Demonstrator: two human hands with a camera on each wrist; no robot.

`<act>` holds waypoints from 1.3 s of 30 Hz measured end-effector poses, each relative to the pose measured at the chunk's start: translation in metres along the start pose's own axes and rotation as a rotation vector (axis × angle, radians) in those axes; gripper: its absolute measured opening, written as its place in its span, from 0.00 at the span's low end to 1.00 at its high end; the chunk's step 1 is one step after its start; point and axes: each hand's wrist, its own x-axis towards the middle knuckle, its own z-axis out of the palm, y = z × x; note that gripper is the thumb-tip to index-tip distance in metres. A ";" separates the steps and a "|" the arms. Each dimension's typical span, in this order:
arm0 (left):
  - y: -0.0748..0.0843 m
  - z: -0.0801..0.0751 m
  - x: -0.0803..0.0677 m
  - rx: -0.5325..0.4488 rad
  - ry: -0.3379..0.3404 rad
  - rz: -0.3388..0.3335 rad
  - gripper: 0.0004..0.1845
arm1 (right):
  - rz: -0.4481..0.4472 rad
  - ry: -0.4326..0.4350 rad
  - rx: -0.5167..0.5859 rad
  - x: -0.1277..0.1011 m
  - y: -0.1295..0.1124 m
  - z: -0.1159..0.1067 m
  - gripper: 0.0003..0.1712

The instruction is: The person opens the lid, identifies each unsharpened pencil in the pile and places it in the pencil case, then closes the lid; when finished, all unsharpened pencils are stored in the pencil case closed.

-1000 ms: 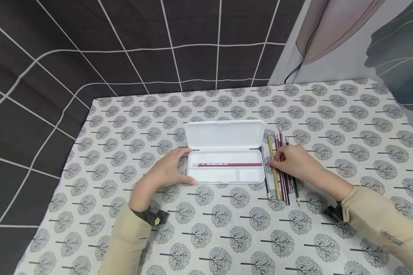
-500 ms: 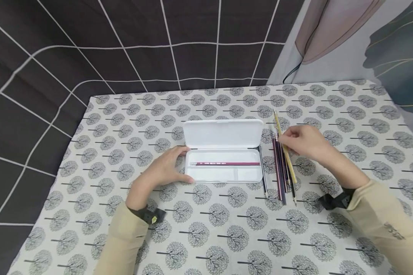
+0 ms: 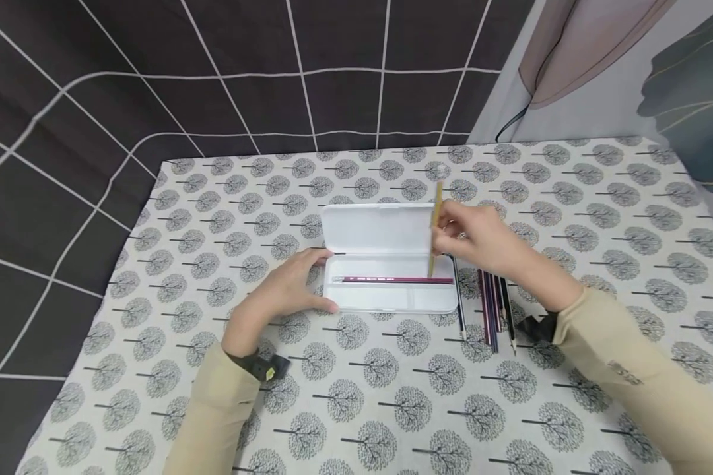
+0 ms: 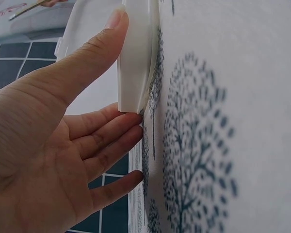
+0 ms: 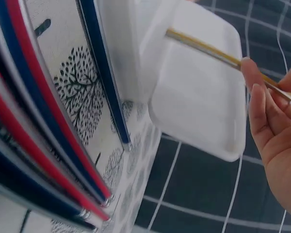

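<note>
In the head view, an open white pencil case [image 3: 368, 299] lies with its lid [image 3: 374, 227] tipped up at the back. One dark red pencil [image 3: 386, 280] lies lengthwise inside. My left hand [image 3: 282, 288] rests against the case's left end, thumb at the near corner and fairly straight fingers at the far corner. My right hand [image 3: 481, 239] pinches a yellow pencil [image 3: 438, 196] above the case's right part. That pencil stands steeply in the head view, its lower end over the long compartment. The right wrist view shows the yellow pencil [image 5: 203, 46] in front of the white lid.
Close along the case's right side lies a dark blue pencil [image 3: 460, 310]. Farther right, several red, blue and black pencils [image 3: 492, 316] lie side by side on the tree-patterned cloth [image 3: 386, 409]. A dark checked curtain [image 3: 261, 99] hangs behind the table.
My right hand picked the yellow pencil up from the loose pencils, then carried it left over the case, turning it steeper. The left hand stays at the case's left end.
</note>
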 end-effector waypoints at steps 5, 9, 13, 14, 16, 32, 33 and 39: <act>0.002 -0.002 0.001 -0.021 -0.004 -0.001 0.53 | -0.107 -0.147 -0.116 0.014 -0.002 0.011 0.03; 0.002 -0.002 0.000 -0.020 -0.012 -0.014 0.53 | -0.130 -0.210 -0.118 0.018 0.000 0.019 0.03; 0.001 -0.003 0.000 -0.009 -0.003 -0.010 0.53 | -0.115 -0.231 -0.142 0.019 0.001 0.026 0.03; 0.000 -0.003 0.001 -0.005 -0.001 -0.008 0.53 | -0.111 -0.245 -0.155 0.019 0.001 0.028 0.03; 0.000 -0.004 0.001 -0.006 0.002 -0.004 0.53 | -0.110 -0.286 -0.184 0.021 0.001 0.031 0.03; 0.000 -0.003 0.003 -0.007 -0.011 -0.010 0.52 | -0.142 -0.444 -0.240 0.018 0.006 0.059 0.09; 0.001 -0.002 0.003 -0.008 -0.011 -0.010 0.52 | -0.143 -0.440 -0.244 0.017 0.006 0.059 0.10; 0.001 -0.001 0.002 -0.007 -0.009 -0.017 0.52 | -0.142 -0.424 -0.262 0.007 0.009 0.048 0.13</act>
